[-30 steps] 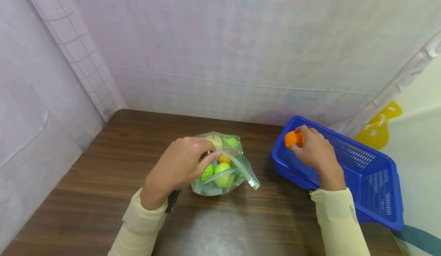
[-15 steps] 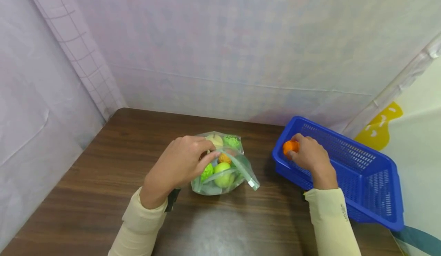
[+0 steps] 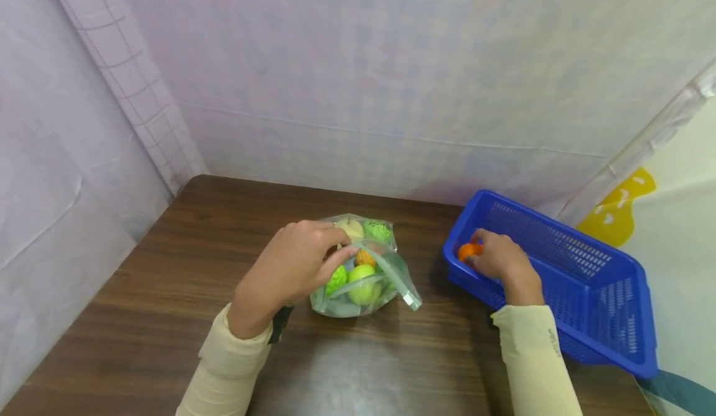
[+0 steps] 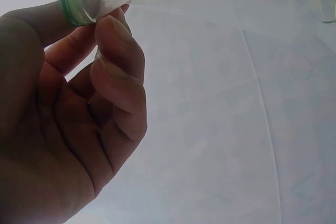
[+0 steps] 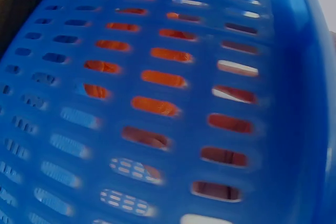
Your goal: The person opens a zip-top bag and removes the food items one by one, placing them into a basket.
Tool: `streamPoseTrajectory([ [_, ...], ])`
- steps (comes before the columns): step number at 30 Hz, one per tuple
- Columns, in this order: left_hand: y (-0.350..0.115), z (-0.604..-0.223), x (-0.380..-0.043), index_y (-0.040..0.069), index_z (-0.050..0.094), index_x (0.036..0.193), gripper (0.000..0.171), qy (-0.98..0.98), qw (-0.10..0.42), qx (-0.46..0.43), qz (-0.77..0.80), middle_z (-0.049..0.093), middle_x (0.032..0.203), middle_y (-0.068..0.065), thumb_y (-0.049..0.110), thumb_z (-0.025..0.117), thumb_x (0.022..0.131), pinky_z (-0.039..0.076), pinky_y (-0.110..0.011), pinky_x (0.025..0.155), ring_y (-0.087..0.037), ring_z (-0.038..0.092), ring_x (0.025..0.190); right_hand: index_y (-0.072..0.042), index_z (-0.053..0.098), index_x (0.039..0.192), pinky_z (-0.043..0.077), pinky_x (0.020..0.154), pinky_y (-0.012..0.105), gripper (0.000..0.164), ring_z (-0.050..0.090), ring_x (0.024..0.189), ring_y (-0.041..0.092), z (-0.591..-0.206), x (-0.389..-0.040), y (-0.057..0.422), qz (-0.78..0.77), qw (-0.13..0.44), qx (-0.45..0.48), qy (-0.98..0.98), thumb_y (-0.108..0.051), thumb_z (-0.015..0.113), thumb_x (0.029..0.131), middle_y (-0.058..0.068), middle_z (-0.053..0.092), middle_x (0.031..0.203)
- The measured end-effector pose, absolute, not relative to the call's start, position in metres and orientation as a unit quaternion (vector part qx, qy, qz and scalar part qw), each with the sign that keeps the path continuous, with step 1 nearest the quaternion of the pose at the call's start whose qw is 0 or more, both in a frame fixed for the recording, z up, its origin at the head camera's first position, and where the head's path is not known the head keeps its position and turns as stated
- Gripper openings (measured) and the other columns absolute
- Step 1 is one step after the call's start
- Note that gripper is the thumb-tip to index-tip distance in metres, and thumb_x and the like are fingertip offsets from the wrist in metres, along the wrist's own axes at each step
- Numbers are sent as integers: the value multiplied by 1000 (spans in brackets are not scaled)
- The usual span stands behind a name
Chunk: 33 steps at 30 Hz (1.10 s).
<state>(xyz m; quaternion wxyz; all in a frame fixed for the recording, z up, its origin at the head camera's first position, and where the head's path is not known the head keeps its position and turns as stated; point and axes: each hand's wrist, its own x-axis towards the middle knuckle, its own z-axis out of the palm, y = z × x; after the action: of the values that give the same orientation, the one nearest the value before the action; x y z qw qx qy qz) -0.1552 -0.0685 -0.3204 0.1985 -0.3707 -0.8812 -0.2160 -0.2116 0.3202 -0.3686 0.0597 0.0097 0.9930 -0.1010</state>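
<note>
If the left hand [image 3: 293, 257], pinching the clear bag [image 3: 393, 269] by its rim, slips, the mouth could collapse, while the right hand [image 3: 503, 260] grips orange fruit [image 3: 468, 251] inside the basket [image 3: 565, 245].

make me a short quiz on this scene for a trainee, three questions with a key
1. Which hand pinches the edge of the clear bag?
2. True or false: in the head view, the blue basket stands left of the bag.
3. Fill in: the item at the right hand's fingertips is coloured ____.

Key: 1. The left hand. 2. False; it stands right of it. 3. Orange.
</note>
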Motion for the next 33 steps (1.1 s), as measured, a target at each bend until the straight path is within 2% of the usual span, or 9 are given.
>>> streamPoseTrajectory([
  [8,-68,-318,-155,16,69,82,19,-882,195,-370,-216,57,70,9,27,67,98,41,-21,54,-4,46,59,0,58,131,48,87,57,47,60,98,41,-375,-216,323,-88,69,-9,994,-23,65,91,26,65,115],
  [16,-68,-318,-155,16,69,82,19,-879,198,-376,-215,58,71,9,26,68,98,42,-21,54,-4,46,59,0,57,134,46,95,61,48,59,108,46,-377,-219,326,-90,90,0,992,-22,63,92,29,62,125],
  [20,-68,-318,-155,15,71,83,18,-877,201,-377,-217,60,72,9,26,69,97,42,-21,55,-4,47,60,0,55,137,46,95,62,53,58,112,49,-377,-218,326,-100,92,7,991,-25,64,91,31,60,130],
  [27,-67,-317,-154,15,72,85,17,-880,196,-375,-218,61,73,9,26,68,97,42,-21,55,-4,47,60,-1,55,137,48,87,60,60,59,105,47,-369,-211,326,-108,81,20,991,-39,66,92,32,60,128],
  [33,-67,-317,-154,15,73,86,15,-878,193,-378,-223,61,74,9,25,70,96,42,-21,55,-4,47,60,0,49,141,46,93,65,69,56,113,51,-350,-197,319,-114,75,29,990,-50,62,95,35,53,136],
])
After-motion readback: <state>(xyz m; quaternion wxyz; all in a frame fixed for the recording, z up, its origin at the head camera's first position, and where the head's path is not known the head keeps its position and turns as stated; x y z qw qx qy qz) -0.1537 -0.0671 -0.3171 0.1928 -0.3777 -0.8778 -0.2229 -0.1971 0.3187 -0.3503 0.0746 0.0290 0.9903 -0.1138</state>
